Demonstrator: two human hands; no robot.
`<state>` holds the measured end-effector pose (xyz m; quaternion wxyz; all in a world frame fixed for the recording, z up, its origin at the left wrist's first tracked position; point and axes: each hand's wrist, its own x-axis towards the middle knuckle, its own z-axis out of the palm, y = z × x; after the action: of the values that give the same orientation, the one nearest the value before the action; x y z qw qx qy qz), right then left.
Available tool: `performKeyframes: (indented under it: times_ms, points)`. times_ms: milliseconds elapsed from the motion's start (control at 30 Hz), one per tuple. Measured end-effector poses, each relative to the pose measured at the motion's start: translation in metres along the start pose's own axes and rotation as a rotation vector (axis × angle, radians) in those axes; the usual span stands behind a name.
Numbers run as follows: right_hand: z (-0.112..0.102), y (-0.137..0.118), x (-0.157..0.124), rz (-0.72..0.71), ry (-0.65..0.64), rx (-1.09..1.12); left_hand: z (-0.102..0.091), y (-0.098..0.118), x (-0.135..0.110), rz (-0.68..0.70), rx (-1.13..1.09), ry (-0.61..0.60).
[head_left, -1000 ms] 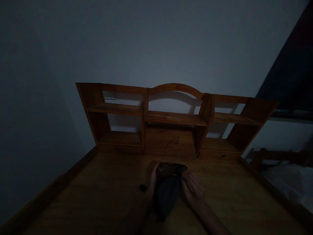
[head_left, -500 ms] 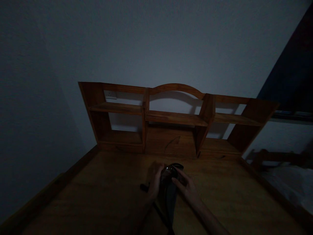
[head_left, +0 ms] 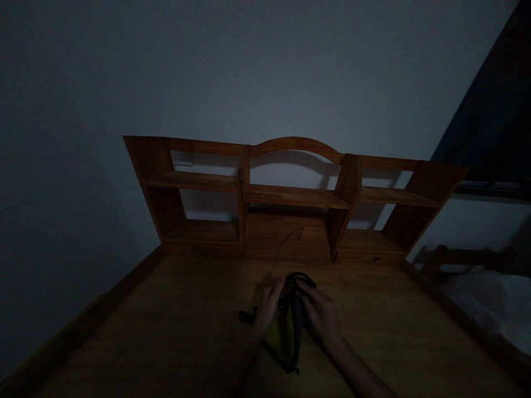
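The room is very dim. A dark bag or pouch [head_left: 290, 326] with a black strap and a yellowish inside lies on the wooden desk [head_left: 166, 331]. My left hand [head_left: 267, 308] grips its left side and my right hand [head_left: 321, 316] grips its right side near the top, fingers curled on the fabric. A loop or handle [head_left: 299, 276] sticks out just beyond my fingers. A small dark end of strap [head_left: 245, 317] lies left of my left hand.
A wooden hutch [head_left: 294, 196] with open shelves stands at the back of the desk against a pale wall. A wall socket [head_left: 182, 160] shows through its left bay. Right of the desk is a bed frame [head_left: 460, 257] with light bedding [head_left: 493, 304].
The dark bag has gone from a broad bundle to a narrower shape showing a yellowish inside. Both hands shifted slightly on it. The view has dipped a little.
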<state>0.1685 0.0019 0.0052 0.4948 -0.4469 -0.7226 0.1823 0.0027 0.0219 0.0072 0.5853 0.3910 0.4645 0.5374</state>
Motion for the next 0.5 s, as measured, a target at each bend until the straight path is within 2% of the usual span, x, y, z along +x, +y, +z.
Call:
performKeyframes:
  times_ms: [167,233,367,500]
  points:
    - [-0.004,0.001,0.002,-0.13,-0.02,-0.082,0.0,-0.003,0.004,-0.027,0.013,0.05]
    - [-0.006,-0.001,0.005,-0.152,-0.026,-0.102,0.0,-0.004,0.007,-0.019,-0.006,0.027]
    - [-0.007,-0.01,0.01,-0.095,-0.056,-0.032,-0.001,-0.007,0.012,0.051,-0.075,-0.029]
    - [-0.006,-0.019,0.014,0.011,-0.138,0.154,-0.002,-0.009,0.012,0.025,-0.118,-0.051]
